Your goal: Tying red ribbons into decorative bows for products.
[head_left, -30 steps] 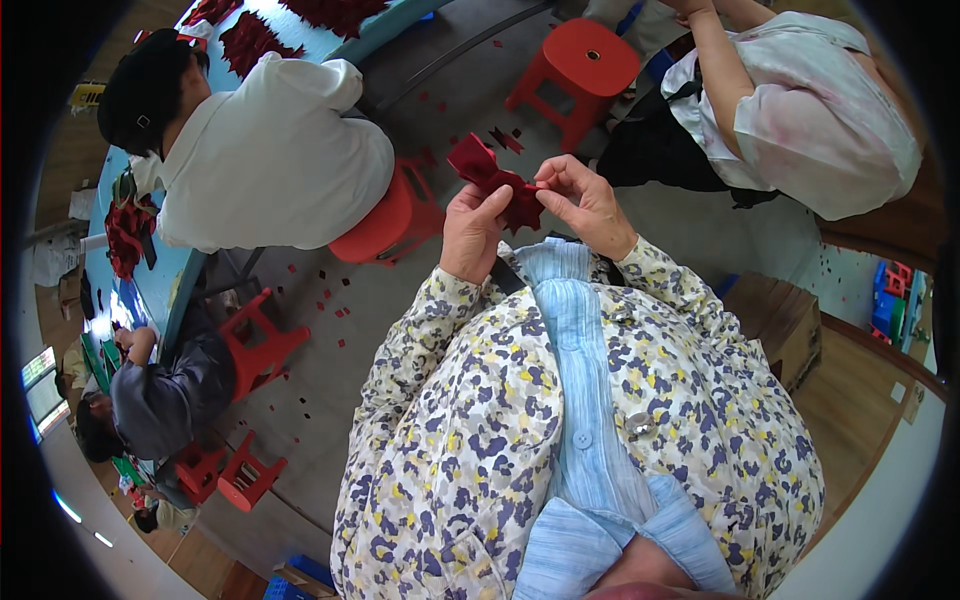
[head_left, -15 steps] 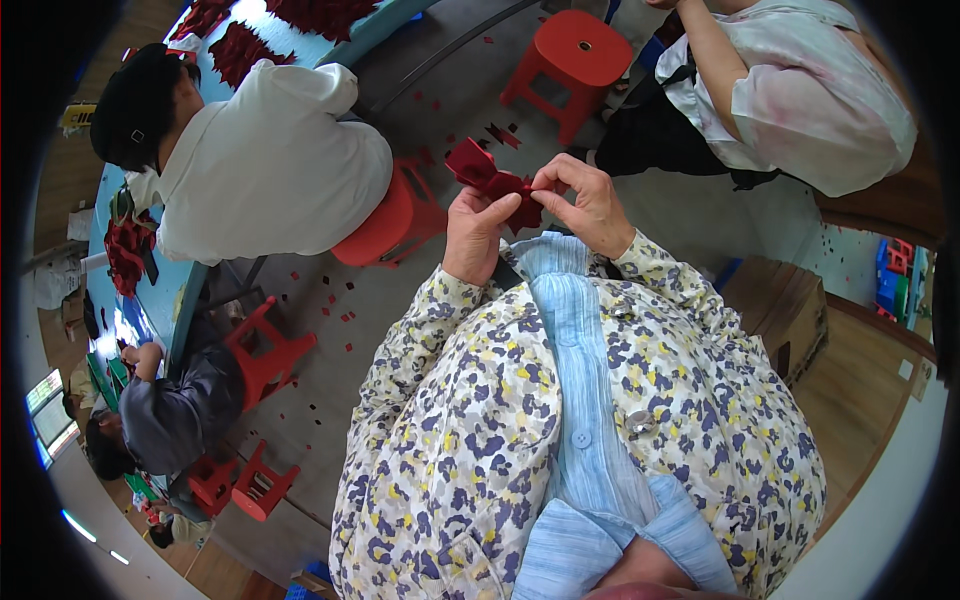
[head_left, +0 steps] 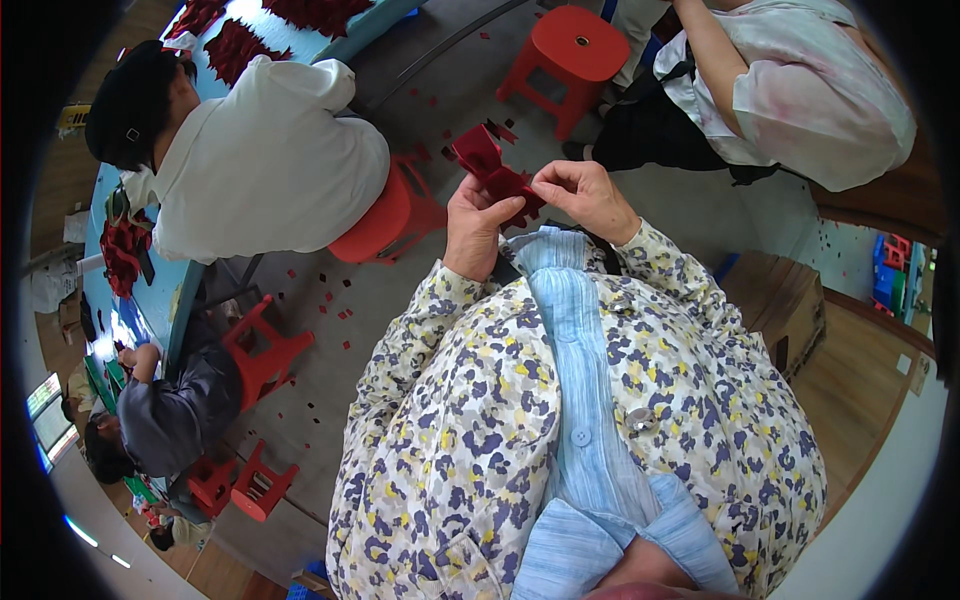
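Note:
In front of my chest, my left hand is closed on a dark red fabric piece, folded into wing-like flaps somewhat like a bow. Its thumb lies along the lower part, and the fingers behind are partly hidden. From the other side my right hand pinches the right edge of the same piece between thumb and forefinger. A pointed end hangs below, between the two hands.
At left, a person in white sits on a red stool by a light blue table bearing dark red fabric piles. Another red stool stands ahead, near a standing person. Red scraps dot the floor; a brown cardboard box is at right.
The upper flaps of the fabric piece have tilted slightly rightward and spread differently. My right hand has shifted a little, its fingers now more bent over the edge. My left hand keeps its hold.

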`<state>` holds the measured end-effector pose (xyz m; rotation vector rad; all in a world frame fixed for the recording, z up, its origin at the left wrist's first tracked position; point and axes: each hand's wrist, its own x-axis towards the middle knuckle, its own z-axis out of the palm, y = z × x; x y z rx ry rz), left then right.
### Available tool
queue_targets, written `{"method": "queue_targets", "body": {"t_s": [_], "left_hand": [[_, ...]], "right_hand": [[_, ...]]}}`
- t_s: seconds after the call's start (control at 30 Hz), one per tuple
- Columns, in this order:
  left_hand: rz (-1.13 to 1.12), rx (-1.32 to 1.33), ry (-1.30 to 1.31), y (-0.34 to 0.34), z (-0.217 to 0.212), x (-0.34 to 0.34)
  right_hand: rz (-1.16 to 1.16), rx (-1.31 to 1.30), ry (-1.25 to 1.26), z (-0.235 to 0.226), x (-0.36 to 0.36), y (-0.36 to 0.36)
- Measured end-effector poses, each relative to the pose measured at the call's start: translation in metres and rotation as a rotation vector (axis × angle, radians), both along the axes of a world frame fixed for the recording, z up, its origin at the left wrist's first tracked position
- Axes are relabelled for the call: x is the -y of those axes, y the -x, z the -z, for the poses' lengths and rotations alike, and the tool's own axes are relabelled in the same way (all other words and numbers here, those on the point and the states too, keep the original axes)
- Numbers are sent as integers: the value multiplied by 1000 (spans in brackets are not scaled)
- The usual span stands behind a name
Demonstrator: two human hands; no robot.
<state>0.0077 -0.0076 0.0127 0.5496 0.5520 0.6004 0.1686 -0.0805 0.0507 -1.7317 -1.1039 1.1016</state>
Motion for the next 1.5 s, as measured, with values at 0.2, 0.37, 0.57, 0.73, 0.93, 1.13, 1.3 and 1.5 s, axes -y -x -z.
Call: {"method": "queue_targets", "body": {"t_s": [0.2,0.37,0.57,0.73,0.93,1.13,1.3,1.5], "left_hand": [[27,18,17,0,5,1],[63,48,2,-1,11,2],[159,-4,21,1,12,0],[203,70,109,3,10,1],[268,150,196,3,8,2],[248,172,111,1,10,5],[203,234,-55,-5,10,6],[154,189,-51,-5,11,7]], "right_hand": [[-15,-149,25,1,1,-4],[-29,-201,78,2,2,-5],[-23,-215,71,12,5,-7],[49,-312,161,18,8,-10],[62,-435,259,9,7,-10],[64,-405,226,7,9,-10],[35,-411,225,9,11,-11],[41,-345,144,9,12,-6]]}}
